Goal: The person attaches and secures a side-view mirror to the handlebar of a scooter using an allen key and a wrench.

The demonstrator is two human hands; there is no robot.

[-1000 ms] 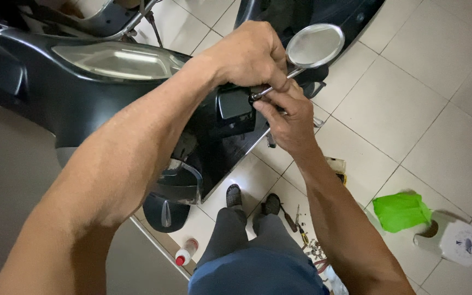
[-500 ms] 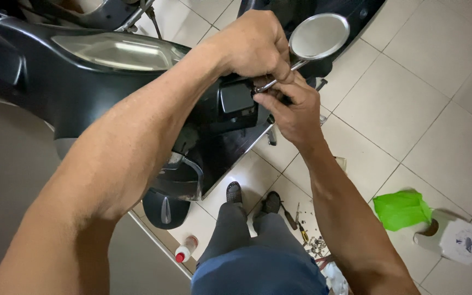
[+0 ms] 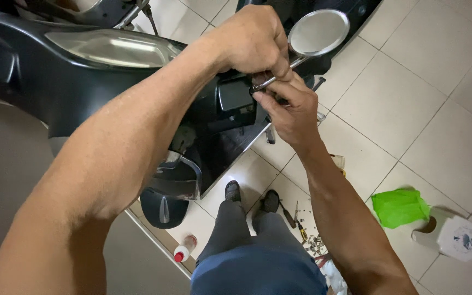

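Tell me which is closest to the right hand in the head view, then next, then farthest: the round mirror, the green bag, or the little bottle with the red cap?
From the right hand:
1. Round mirror, just above it, on the stem.
2. Green bag, on the floor, lower right.
3. Little bottle, on the floor, lower left.

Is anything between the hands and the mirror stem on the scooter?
Nothing visible. The left hand and right hand both already close on the mirror stem just below the round mirror; the contact point itself is hidden by fingers.

Round chrome mirror (image 3: 319, 31), stalk gripped.
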